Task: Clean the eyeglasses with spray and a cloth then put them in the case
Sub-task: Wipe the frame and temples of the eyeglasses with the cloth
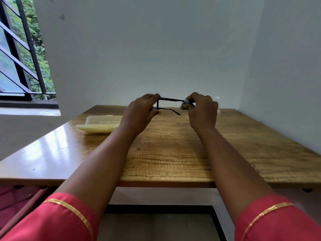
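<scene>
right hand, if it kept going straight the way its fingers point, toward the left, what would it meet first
The right hand, pinching a grey cloth on the upper temple arm of the eyeglasses, points left along that arm. It would probably meet the left hand gripping the frame front first, though depth is unclear.

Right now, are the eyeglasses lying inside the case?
No, both hands hold the eyeglasses above the table, while the case lies apart at the left.
</scene>
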